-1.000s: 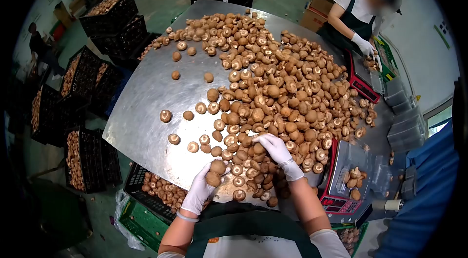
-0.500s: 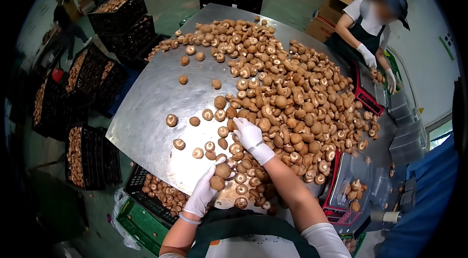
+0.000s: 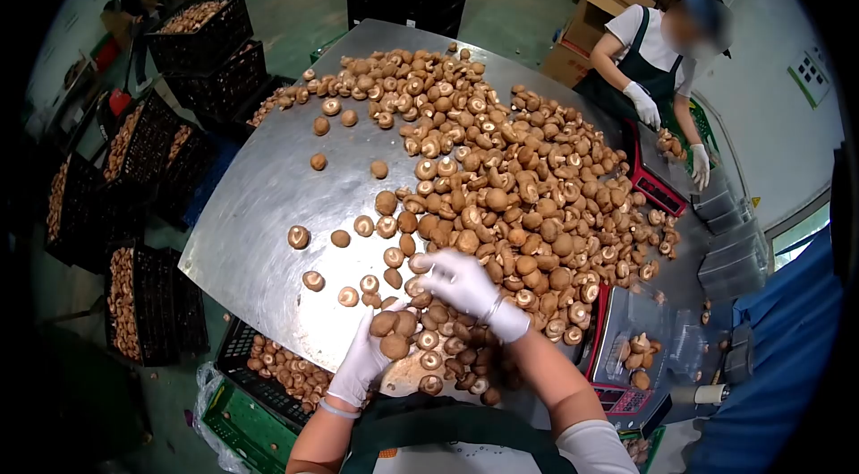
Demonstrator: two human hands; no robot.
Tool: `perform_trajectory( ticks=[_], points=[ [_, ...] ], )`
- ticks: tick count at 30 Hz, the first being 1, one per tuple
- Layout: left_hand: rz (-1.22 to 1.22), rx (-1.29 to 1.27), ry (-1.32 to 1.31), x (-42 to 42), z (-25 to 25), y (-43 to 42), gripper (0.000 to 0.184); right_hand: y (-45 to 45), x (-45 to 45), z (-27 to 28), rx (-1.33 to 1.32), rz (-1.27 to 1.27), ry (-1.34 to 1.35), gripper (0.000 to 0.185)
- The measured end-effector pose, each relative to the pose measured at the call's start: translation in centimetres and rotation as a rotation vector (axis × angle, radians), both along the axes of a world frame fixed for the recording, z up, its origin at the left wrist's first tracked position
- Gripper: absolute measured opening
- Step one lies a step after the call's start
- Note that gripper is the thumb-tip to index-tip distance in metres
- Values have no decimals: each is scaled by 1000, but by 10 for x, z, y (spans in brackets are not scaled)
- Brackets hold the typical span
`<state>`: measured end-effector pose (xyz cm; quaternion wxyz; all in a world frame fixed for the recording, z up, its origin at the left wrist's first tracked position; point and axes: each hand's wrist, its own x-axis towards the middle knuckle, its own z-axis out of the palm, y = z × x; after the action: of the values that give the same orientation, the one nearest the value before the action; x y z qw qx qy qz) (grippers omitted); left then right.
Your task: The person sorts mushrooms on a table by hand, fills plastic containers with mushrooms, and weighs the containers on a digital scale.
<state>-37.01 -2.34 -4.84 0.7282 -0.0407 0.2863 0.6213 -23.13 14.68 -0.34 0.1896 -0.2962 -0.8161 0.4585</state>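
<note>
My gloved left hand (image 3: 360,359) is cupped round several brown mushrooms (image 3: 394,347) near the table's front edge, close to my apron. Up and to the right of it, my gloved right hand (image 3: 461,284) is above the front of the pile, its fingertips closed on one mushroom (image 3: 417,264). Part of that mushroom is covered by the fingers. Loose mushrooms (image 3: 347,296) lie cap up or stem up on the metal table (image 3: 259,205) left of my hands. A large mushroom heap (image 3: 528,196) spreads across the middle and right.
A red-framed scale (image 3: 617,344) at right carries a clear tray with mushrooms (image 3: 639,353). Across the table, a gloved person (image 3: 640,71) works at another scale (image 3: 658,174). Black crates of mushrooms (image 3: 201,35) stand at left; another crate (image 3: 286,367) sits below the front edge.
My right hand has drawn back from the heap toward my left hand, with a mushroom at its fingertips. Another mushroom shows in my left hand. The whole view has shifted slightly.
</note>
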Motion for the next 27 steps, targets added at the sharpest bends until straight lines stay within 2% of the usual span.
perform_trajectory(
  ticks=[2,3,4,5,7,10,12,13,16,17,19,20,21,22,23,25,26,27],
  points=[
    [0,16,-14,-1,0,-1,53,53,4,-1,202,-255,-49,30],
    [1,30,-30,-2,0,-1,49,77,8,-14,378,-417,-15,35],
    [5,28,-22,-1,4,-2,48,97,12,-14,527,-497,-178,44],
    [3,32,-18,0,4,-1,48,115,19,-23,670,-515,-221,52],
    [56,18,-75,2,3,-1,50,139,29,-38,643,-479,-442,54],
    [46,78,-74,1,-1,-1,56,152,41,-50,595,-428,-437,48],
    [64,87,-25,0,-5,-2,63,144,45,-48,-156,-478,226,40],
    [58,81,-27,1,-5,-2,63,128,47,-34,-445,-428,406,37],
    [36,89,22,5,4,5,69,89,52,-19,-970,-174,767,41],
    [34,91,30,6,6,8,69,69,46,-8,-979,-211,798,38],
    [47,147,-45,10,4,11,70,47,49,-15,-1002,-187,679,38],
    [88,76,-15,13,-2,14,72,34,49,-18,-853,-170,544,38],
    [114,83,-61,17,13,16,72,15,46,-1,-789,-176,370,30],
    [157,59,-69,20,14,16,71,-5,42,9,-674,-130,255,32],
    [197,40,-79,22,12,17,71,-24,38,12,-552,-88,141,41],
    [211,86,-74,27,-2,16,68,-56,37,-6,-309,-15,117,70],
    [271,101,-19,33,-1,16,66,-68,39,0,-304,23,39,83],
    [323,118,36,40,0,19,63,-79,38,-7,-330,-1,160,84]
  ],
)
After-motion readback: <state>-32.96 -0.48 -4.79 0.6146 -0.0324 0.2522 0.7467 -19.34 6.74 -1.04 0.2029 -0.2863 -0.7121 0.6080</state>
